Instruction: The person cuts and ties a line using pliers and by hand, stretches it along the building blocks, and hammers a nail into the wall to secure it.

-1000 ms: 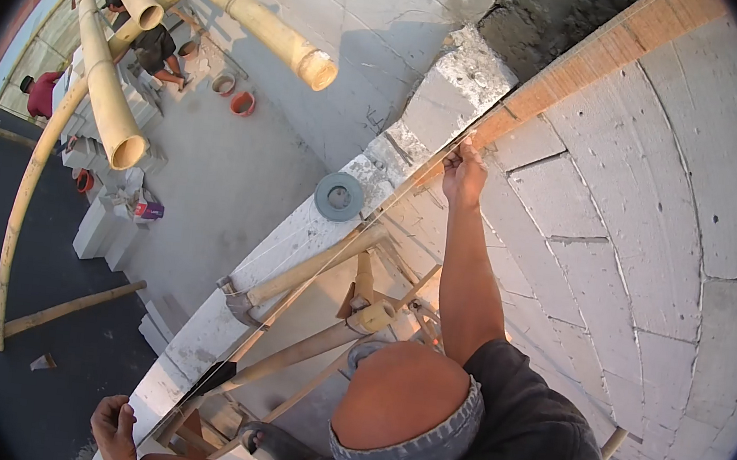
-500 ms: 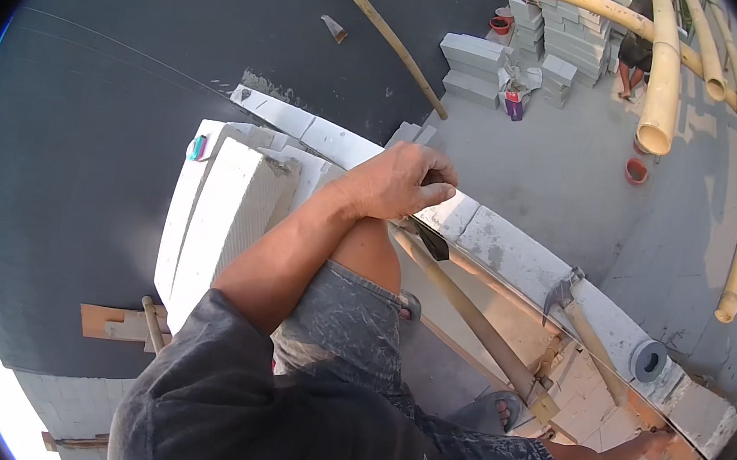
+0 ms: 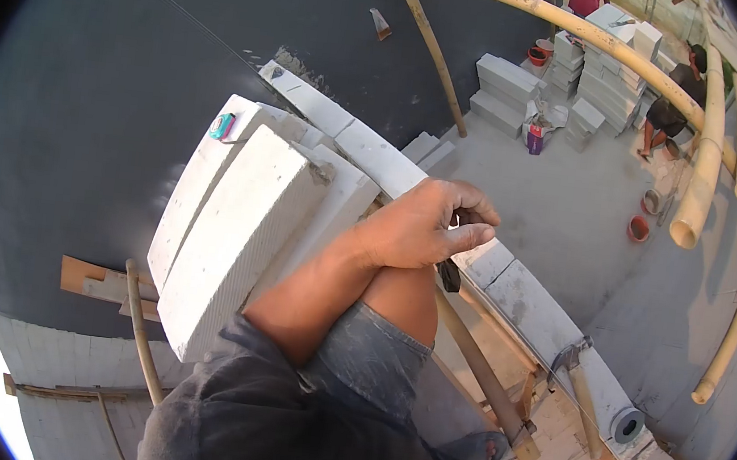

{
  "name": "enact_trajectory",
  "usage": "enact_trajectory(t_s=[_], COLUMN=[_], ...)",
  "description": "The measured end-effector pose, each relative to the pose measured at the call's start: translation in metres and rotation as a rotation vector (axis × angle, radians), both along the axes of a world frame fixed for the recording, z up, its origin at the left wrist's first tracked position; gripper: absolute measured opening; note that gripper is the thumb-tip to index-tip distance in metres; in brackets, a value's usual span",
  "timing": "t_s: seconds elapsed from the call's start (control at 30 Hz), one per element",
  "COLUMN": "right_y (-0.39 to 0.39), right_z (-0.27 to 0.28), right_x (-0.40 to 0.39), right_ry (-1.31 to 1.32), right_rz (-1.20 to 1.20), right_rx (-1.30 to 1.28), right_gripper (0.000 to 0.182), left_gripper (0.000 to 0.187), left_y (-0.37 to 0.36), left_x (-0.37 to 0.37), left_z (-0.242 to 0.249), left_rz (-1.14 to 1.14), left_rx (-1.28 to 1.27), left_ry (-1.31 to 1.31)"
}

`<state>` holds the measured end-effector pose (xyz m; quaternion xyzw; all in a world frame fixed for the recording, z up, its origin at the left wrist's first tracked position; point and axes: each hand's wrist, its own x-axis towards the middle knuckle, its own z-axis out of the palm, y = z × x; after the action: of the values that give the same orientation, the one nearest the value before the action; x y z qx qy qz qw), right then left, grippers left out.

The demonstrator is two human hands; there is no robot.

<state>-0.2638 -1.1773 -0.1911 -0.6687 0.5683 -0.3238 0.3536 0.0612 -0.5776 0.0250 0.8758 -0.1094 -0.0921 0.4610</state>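
Head view: left hand [image 3: 423, 227], grip pinched on a thin string line along the block wall [image 3: 524, 291]; keep it taut, flush with the edge.

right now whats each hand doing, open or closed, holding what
Left hand: fingers curled, pinching something thin over the block wall; what it is cannot be told.
Right hand: not in view.

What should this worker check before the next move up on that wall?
1. Left hand rests at the wall top, fingers curled: ok.
2. What the hand grips: cannot tell.
3. Right hand visible: not ok, out of view.
4. Hammer lies against the wall: ok.
5. Roll sits on the wall: ok.
6. Blocks stand beside the arm: ok.
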Motion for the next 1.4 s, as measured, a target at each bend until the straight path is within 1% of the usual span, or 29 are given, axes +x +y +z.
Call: enact_trajectory(t_s=[0.03, 0.1, 0.17, 0.23, 0.27, 0.3, 0.37, 0.4, 0.43, 0.5, 0.53, 0.57, 0.63, 0.7, 0.77, 0.83, 0.9, 0.97, 1.07, 1.1, 1.13, 1.2, 1.27, 1.33, 1.37, 1.4], right_y=[0.014, 0.039, 0.061, 0.076, 0.078, 0.089, 0.096, 0.107, 0.121, 0.128, 0.142, 0.162, 0.216, 0.275, 0.314, 0.355, 0.407, 0.467, 0.583, 0.626, 0.669, 0.743, 0.809, 0.863, 0.883, 0.9], right_z=[0.015, 0.044, 0.076, 0.105, 0.121, 0.134, 0.162, 0.177, 0.195, 0.208, 0.208, 0.206, 0.224, 0.236, 0.233, 0.226, 0.221, 0.215, 0.219, 0.22, 0.233, 0.22, 0.216, 0.207, 0.204, 0.201], right_x=[0.004, 0.016, 0.029, 0.048, 0.059, 0.07, 0.101, 0.121, 0.148, 0.188, 0.221, 0.253, 0.283, 0.302, 0.314, 0.322, 0.328, 0.336, 0.356, 0.363, 0.369, 0.381, 0.392, 0.399, 0.398, 0.397], right_ry=[0.025, 0.051, 0.067, 0.073, 0.078, 0.073, 0.07, 0.074, 0.062, 0.141, 0.142, 0.15, 0.315, 0.361, 0.493, 0.535, 0.557, 0.519, 0.467, 0.344, 0.414, 0.269, 0.163, 0.139, 0.158, 0.258], right_rz=[0.055, 0.174, 0.286, 0.403, 0.474, 0.521, 0.672, 0.744, 0.849, 0.97, 1.147, 1.324, 1.541, 1.646, 1.732, 1.833, 1.9, 2.024, 2.073, 2.098, 2.077, 2.125, 2.151, 2.201, 2.204, 2.213], right_rx=[-0.027, -0.08, -0.131, -0.176, -0.196, -0.216, -0.262, -0.286, -0.397, -0.388, -0.349, -0.308, -0.389, -0.274, -0.165, -0.016, 0.115, 0.12, 0.196, 0.112, 0.17, -0.05, -0.171, -0.243, -0.252, -0.238], right_gripper=[0.047, 0.046, 0.045, 0.044, 0.044, 0.044, 0.044, 0.044, 0.038, 0.044, 0.039, 0.035, 0.023, 0.02, 0.016, 0.014, 0.016, 0.02, 0.036, 0.039, 0.048, 0.057, 0.064, 0.072, 0.072, 0.076], left_gripper=[0.023, 0.024, 0.029, 0.036, 0.042, 0.046, 0.055, 0.064, 0.064, 0.072, 0.078, 0.078, 0.08, 0.082, 0.083, 0.083, 0.084, 0.085, 0.087, 0.087, 0.086, 0.085, 0.085, 0.085, 0.085, 0.085], left_y=[0.008, 0.052, 0.101, 0.163, 0.201, 0.23, 0.289, 0.315, 0.336, 0.362, 0.36, 0.358, 0.348, 0.352, 0.354, 0.35, 0.35, 0.352, 0.353, 0.353, 0.353, 0.356, 0.358, 0.359, 0.361, 0.362], left_x=[-0.002, -0.016, -0.033, -0.06, -0.08, -0.099, -0.141, -0.158, -0.17, -0.19, -0.189, -0.187, -0.179, -0.18, -0.177, -0.173, -0.17, -0.169, -0.165, -0.165, -0.166, -0.164, -0.165, -0.165, -0.165, -0.164], left_z=[0.002, -0.006, -0.006, -0.006, -0.008, -0.01, -0.017, -0.024, -0.038, -0.06, -0.061, -0.062, -0.049, -0.05, -0.049, -0.039, -0.032, -0.029, -0.021, -0.019, -0.018, -0.015, -0.013, -0.013, -0.011, -0.01], left_rz=[0.062, 0.348, 0.606, 0.787, 0.877, 0.959, 1.056, 1.11, 1.124, 1.172, 1.226, 1.239, 1.142, 1.2, 1.184, 1.198, 1.178, 1.18, 1.153, 1.156, 1.144, 1.132, 1.136, 1.14, 1.133, 1.126], left_rx=[-0.003, 0.137, 0.305, 0.51, 0.646, 0.723, 0.988, 1.008, 1.003, 0.967, 0.918, 0.91, 0.954, 0.957, 0.957, 0.955, 0.977, 0.944, 0.94, 0.923, 0.946, 0.943, 0.931, 0.918, 0.911, 0.903], left_ry=[0.023, -0.339, -0.475, -0.623, -0.611, -0.633, -0.537, -0.435, -0.427, -0.403, -0.243, -0.224, -0.189, -0.102, -0.053, 0.075, 0.143, 0.211, 0.291, 0.311, 0.297, 0.283, 0.289, 0.295, 0.294, 0.291])
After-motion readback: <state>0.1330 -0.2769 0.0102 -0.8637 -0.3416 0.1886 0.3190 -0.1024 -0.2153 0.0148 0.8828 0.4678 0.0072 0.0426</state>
